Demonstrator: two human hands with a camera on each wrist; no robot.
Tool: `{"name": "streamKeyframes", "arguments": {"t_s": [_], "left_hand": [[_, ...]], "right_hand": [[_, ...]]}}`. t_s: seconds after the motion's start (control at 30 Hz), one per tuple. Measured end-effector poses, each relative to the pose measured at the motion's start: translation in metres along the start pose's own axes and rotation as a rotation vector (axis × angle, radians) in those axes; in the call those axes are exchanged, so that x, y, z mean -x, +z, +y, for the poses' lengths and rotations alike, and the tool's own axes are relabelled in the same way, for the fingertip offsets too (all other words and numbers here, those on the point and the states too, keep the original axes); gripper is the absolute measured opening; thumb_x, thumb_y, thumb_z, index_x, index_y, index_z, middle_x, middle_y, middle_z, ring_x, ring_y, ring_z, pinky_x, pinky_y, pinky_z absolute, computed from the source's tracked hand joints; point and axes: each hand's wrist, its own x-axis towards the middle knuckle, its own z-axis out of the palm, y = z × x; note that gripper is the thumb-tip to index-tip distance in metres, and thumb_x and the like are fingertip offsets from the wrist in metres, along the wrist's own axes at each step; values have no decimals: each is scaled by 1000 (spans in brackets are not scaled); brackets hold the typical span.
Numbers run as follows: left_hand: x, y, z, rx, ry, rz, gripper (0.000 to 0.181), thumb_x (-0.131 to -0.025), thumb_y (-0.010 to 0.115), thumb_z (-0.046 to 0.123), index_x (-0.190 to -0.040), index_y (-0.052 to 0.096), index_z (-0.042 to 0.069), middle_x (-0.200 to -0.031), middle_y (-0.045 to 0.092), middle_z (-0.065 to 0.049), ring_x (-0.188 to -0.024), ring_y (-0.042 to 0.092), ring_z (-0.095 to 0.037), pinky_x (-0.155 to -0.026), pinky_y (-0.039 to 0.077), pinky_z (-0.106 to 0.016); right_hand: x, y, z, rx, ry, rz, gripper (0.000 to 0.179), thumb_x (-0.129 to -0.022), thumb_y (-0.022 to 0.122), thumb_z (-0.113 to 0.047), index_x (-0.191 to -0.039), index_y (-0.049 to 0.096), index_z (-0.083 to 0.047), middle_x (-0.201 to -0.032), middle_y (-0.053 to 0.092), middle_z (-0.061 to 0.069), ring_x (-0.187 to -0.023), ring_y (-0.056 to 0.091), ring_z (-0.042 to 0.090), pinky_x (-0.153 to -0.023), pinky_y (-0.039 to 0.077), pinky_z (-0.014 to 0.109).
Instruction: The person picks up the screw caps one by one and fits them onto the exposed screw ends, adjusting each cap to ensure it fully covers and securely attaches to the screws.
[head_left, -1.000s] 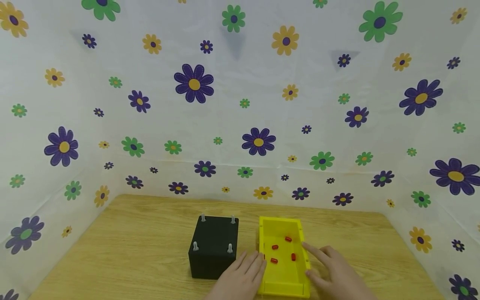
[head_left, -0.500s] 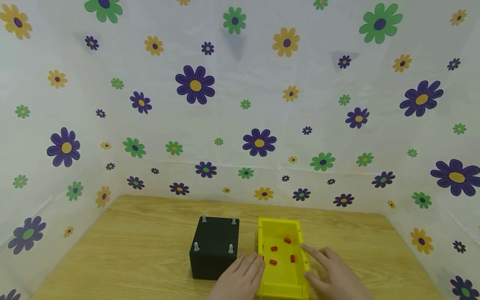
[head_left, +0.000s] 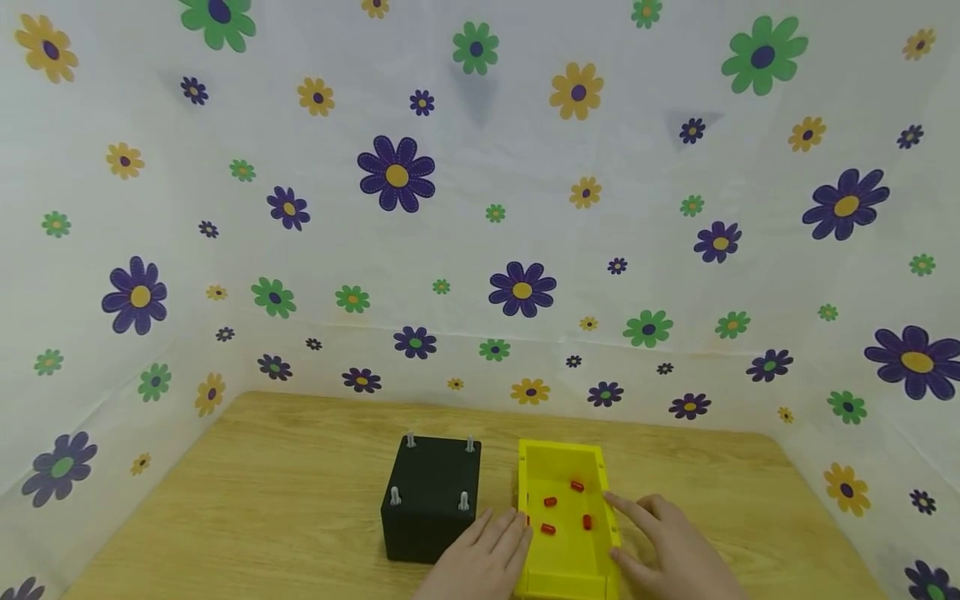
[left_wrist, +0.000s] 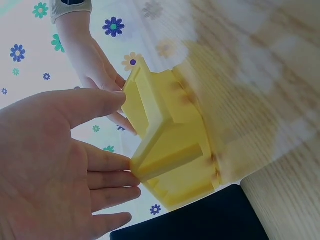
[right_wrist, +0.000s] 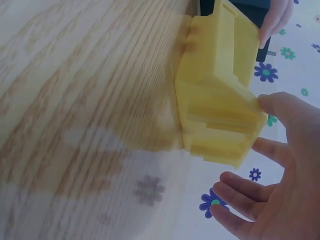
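Yellow plastic bin (head_left: 572, 557) upright on the wood-grain desk (head_left: 262, 479), mouth up, long sides running away from the person. Stands right of the desk's middle, in from the back edge, nearer the far right corner than the far left one.

Inside, on the bin floor: four small red cylinders (head_left: 548, 529), lying on their sides, scattered and apart. A further bit of red shows at the left wall, mostly hidden beside the left fingertips.

Left hand (head_left: 480, 562): released, fingers straight and close together, tips against the bin's left wall near its rim. Thumb stretched away from the fingers; cannot tell whether it touches the bin.

Right hand (head_left: 667, 546): released, index finger extended to the right rim, thumb tip at the same side closer to the person. Remaining fingers loosely bent, clear of the bin in the right wrist view. Light cuff (left_wrist: 75, 11) on the right forearm, dark item on it.

Left of the bin, a strip of bare desk between: black box (head_left: 435, 471), four metal bolts (head_left: 463, 502) upright, one near each top corner. Left hand overlaps its near right corner in the head view; contact unclear.

Beyond the desk's back and side edges: white sheet (head_left: 637, 183), purple, green and yellow-orange flowers.
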Motion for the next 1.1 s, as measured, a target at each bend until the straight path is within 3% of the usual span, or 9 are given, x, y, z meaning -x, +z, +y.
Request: {"name": "streamKeyframes", "arguments": {"t_s": [0.23, 0.3, 0.5, 0.6, 0.7, 0.8, 0.93, 1.0, 1.1], "left_hand": [[-9, -75, -4, -111, 31, 33, 69, -105, 39, 72, -137, 71, 19, -138, 70, 1, -128, 66, -14, -105, 56, -31], [-11, -87, -6, -124, 36, 31, 68, -104, 42, 72, -135, 72, 20, -137, 71, 1, -126, 67, -13, -105, 56, -29], [-12, -95, -8, -139, 49, 46, 65, -104, 43, 71, -133, 74, 22, -133, 72, 2, -125, 67, -13, -106, 55, -28], [-14, -98, -10, -129, 55, 16, 66, -105, 41, 72, -134, 73, 22, -134, 72, 2, -127, 67, -13, -108, 54, -29], [-17, -104, -12, -94, 54, -51, 69, -105, 39, 72, -138, 70, 20, -138, 70, 1, -131, 65, -14, -111, 53, -32], [-23, -114, -15, -26, 36, -169, 71, -105, 39, 72, -145, 65, 19, -145, 66, 0, -138, 61, -16, -116, 49, -34], [-32, -128, -21, 95, -32, -340, 70, -106, 43, 68, -154, 56, 19, -158, 56, 1, -150, 50, -18, -124, 42, -39], [-35, -134, -25, 128, -64, -365, 68, -107, 45, 66, -155, 55, 19, -161, 53, 1, -152, 48, -19, -126, 39, -41], [-37, -141, -33, 150, -99, -345, 66, -108, 47, 62, -157, 53, 18, -164, 51, -2, -154, 46, -21, -128, 36, -44]], "right_hand": [[1, 3, 0, -8, 36, -16, 68, -90, 83, -46, -152, 59, -29, -127, 62, 4, -103, 58, 18, -97, 58, 54], [1, 3, 0, -11, 39, -17, 68, -90, 83, -45, -152, 59, -28, -126, 62, 4, -103, 58, 18, -97, 58, 54], [2, 2, -1, -12, 43, -18, 69, -90, 84, -45, -152, 59, -28, -126, 62, 4, -101, 57, 18, -95, 58, 52], [2, 2, -1, -9, 44, -17, 68, -90, 84, -45, -152, 59, -29, -126, 62, 4, -101, 57, 18, -95, 58, 52], [0, 2, -1, -6, 39, -19, 68, -90, 83, -46, -152, 58, -29, -126, 62, 4, -101, 58, 18, -95, 58, 53], [0, 2, 0, -8, 28, -18, 68, -90, 83, -46, -152, 58, -30, -125, 63, 4, -101, 59, 18, -94, 58, 53], [-1, 2, 1, -12, 21, -15, 67, -90, 83, -46, -151, 59, -30, -124, 63, 4, -101, 59, 17, -93, 58, 52], [-1, 2, 1, -9, 29, -18, 67, -91, 83, -47, -151, 58, -30, -124, 63, 3, -101, 59, 17, -93, 59, 52], [-1, 2, 0, -8, 44, -25, 68, -91, 82, -48, -152, 58, -32, -124, 63, 2, -101, 59, 17, -94, 59, 53]]}}
